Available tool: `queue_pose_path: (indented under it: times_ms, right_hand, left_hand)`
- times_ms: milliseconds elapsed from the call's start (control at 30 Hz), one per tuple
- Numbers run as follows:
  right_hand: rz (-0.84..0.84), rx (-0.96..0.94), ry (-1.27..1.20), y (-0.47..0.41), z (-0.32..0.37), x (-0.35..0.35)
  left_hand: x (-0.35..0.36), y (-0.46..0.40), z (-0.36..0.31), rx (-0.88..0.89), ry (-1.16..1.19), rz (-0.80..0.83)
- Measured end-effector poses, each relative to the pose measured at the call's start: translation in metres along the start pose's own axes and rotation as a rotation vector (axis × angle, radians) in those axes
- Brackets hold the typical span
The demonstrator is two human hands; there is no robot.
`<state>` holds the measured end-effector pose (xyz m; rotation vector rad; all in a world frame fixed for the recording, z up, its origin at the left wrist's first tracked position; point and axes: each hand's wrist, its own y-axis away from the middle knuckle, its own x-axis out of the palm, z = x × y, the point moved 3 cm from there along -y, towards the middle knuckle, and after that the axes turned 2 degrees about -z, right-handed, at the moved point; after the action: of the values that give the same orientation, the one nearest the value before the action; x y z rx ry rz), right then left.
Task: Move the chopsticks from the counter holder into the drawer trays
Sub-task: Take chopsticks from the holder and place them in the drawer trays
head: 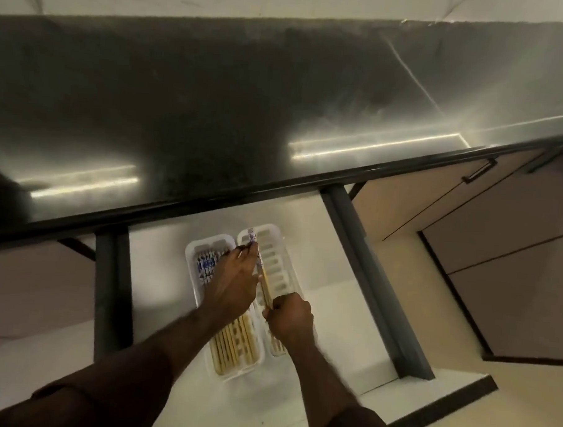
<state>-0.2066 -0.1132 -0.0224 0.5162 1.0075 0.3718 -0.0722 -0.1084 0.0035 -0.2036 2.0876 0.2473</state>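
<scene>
Two white slotted trays lie side by side in the open drawer (334,312). The left tray (191,254) holds several wooden chopsticks (232,346) with blue-and-white patterned tops. Over the right tray (279,261) a chopstick (263,277) with a patterned tip is held at both ends. My right hand (290,320) grips its plain lower end. My left hand (233,282) reaches across the left tray, its fingertips touching the chopstick near the patterned top. No counter holder is in view.
A dark polished counter (213,113) overhangs the back of the drawer. Dark metal drawer rails (367,275) run along both sides. Beige cabinet doors with a black handle (478,172) stand to the right, above a tan floor.
</scene>
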Motion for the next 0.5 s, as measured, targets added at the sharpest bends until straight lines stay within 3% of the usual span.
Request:
queue_pose_path:
  times_ms: [300,500]
  right_hand:
    - [0.019,0.100,0.048,-0.014,-0.007,0.020]
    - [0.034,0.108,0.053,-0.018,-0.008,0.023]
  left_hand:
    - [0.029,-0.005,-0.006,0.234,-0.559,0.290]
    - [0.031,-0.008,-0.016,0.295,-0.662,0.434]
